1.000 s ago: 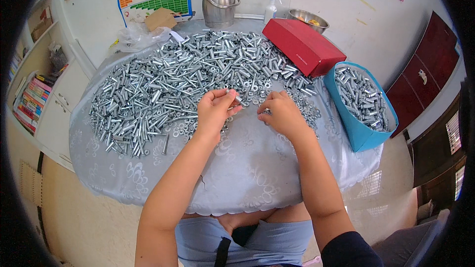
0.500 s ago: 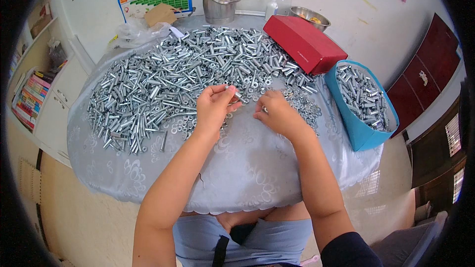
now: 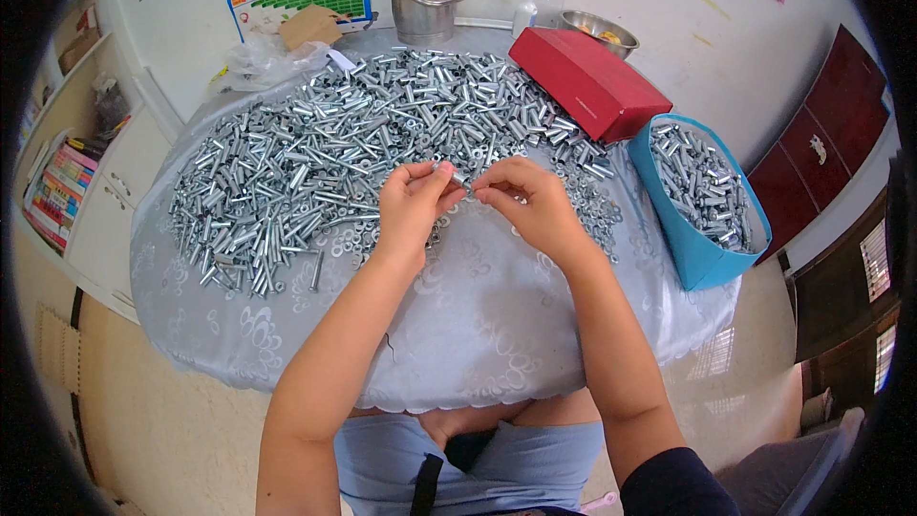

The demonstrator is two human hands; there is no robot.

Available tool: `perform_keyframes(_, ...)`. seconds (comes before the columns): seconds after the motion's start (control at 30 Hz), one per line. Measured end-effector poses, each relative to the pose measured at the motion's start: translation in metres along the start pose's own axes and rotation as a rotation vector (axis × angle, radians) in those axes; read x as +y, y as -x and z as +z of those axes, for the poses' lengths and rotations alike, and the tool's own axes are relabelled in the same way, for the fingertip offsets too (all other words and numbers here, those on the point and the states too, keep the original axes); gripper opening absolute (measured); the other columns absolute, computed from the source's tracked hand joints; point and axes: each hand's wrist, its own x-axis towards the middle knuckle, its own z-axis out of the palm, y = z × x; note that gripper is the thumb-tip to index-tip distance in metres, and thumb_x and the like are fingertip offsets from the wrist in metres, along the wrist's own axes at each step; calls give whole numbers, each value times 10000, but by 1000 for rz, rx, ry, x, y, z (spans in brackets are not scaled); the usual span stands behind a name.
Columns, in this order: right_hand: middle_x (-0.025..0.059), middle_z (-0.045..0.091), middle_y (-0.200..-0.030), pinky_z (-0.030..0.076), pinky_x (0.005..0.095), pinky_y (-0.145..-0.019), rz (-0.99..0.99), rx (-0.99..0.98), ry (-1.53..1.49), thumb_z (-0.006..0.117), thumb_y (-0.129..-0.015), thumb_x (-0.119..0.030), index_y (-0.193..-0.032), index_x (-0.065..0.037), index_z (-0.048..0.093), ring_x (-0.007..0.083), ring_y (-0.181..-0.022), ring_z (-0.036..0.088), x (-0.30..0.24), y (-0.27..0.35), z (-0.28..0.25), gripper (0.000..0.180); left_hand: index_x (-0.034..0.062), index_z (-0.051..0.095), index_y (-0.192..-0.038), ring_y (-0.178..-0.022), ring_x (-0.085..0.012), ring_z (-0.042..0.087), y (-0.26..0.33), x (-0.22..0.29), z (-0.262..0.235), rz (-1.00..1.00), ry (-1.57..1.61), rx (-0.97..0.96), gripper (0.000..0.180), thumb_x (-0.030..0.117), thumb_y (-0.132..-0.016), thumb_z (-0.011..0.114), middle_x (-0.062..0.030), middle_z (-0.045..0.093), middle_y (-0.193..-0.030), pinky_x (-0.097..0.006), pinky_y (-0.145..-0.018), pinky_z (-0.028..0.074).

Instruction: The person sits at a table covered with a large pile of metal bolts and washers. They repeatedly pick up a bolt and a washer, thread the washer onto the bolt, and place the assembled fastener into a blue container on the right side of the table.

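Note:
My left hand (image 3: 413, 205) is closed round a short silver bolt (image 3: 458, 179), gripped between thumb and fingers with its end pointing to the right. At that end, my right hand (image 3: 523, 196) pinches thumb and forefinger together; what lies between them is too small to make out. Both hands are just above the near edge of a wide heap of metal bolts and sleeves (image 3: 287, 172). Loose washers and nuts (image 3: 365, 241) are scattered below the left hand, and more small washers (image 3: 594, 210) lie beyond the right wrist.
A blue fabric bin (image 3: 702, 263) full of assembled bolts stands at the table's right edge. Behind it are a red box (image 3: 587, 81) and a steel bowl (image 3: 621, 46). A steel pot (image 3: 425, 14) and a plastic bag (image 3: 263, 67) sit at the back. A patterned grey cloth (image 3: 458, 325) covers the table.
My right hand has moved left and slightly up from the washers, and its fingertips now meet the end of the bolt. The left hand has stayed in place.

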Motion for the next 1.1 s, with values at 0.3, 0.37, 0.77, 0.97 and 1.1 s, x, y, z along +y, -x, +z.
perform_keyframes(0.3,87,574,-854,483,261,-658,-31,135,-114,607,-755,1,-848,14,619,172,-765,589,-2,-1,8,95,-18,508,-924,-831,-157,573,1,-2,2,-105,134,-1,181,140,-853,558,-89,559,-883,-267,-788,509)
perform_keyframes(0.37,86,572,-866,486,262,-654,-75,190,-159,605,-755,6,-855,15,617,171,-776,591,-4,-2,11,101,-8,527,-896,-824,-145,573,2,-2,3,-169,204,4,151,135,-855,554,-79,564,-873,-252,-782,512)
perform_keyframes(0.77,100,581,-876,473,285,-660,-196,132,86,607,-743,-11,-879,-1,617,193,-766,590,-9,1,10,137,17,554,-943,-814,-135,582,7,-3,4,-307,300,-57,174,173,-868,537,-51,584,-871,-247,-760,514)
perform_keyframes(0.97,41,628,-823,444,235,-663,2,180,-177,629,-757,-52,-873,-26,628,114,-753,577,-10,-2,6,119,94,465,-738,-537,-96,432,2,-6,-3,-522,261,-175,362,428,-877,466,-2,472,-626,-225,-468,365)
perform_keyframes(1.1,31,629,-844,437,224,-686,85,147,-315,642,-768,-75,-879,-18,625,88,-765,566,-7,-1,6,126,132,364,-657,-441,-76,242,14,4,10,-573,281,-205,439,512,-876,379,50,280,-526,-228,-394,190)
